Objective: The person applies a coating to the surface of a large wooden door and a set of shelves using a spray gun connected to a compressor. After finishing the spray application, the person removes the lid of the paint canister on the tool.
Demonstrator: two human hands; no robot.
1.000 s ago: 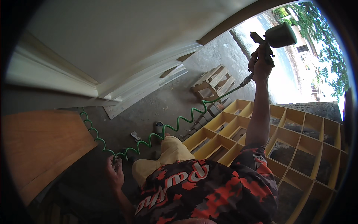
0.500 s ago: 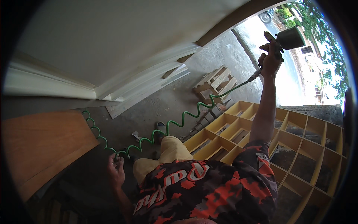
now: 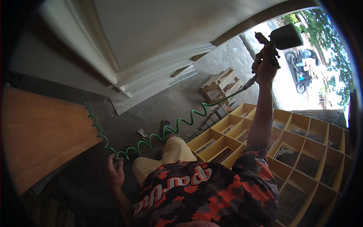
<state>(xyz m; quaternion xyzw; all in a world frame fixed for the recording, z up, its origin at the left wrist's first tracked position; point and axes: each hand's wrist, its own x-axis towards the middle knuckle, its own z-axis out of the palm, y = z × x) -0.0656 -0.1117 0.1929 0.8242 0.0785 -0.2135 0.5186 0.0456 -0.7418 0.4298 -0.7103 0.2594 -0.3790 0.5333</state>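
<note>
Raised at the upper right, my right hand (image 3: 266, 71) is closed around the grip of a spray gun (image 3: 286, 37) with a dark cup on top. A green coiled air hose (image 3: 180, 121) runs from the gun's base down to my left hand (image 3: 116, 173), low and left of my legs. The fingers of that hand are closed on the hose, which carries on behind it toward the orange-brown board. The gun is held near the right end of a large white panel (image 3: 151, 34) with moulded edges.
An orange-brown board (image 3: 49, 136) lies at left. On the right stands a yellow wooden grid frame (image 3: 298, 147) with open compartments. A small wooden crate (image 3: 222, 85) sits on the concrete floor (image 3: 159, 108). Outside the opening is a motorcycle (image 3: 301, 70).
My right hand has moved the spray gun slightly left. The white panel's left moulding shows further in as the view shifts. A motorcycle now shows plainly outside. My left hand stays on the hose.
</note>
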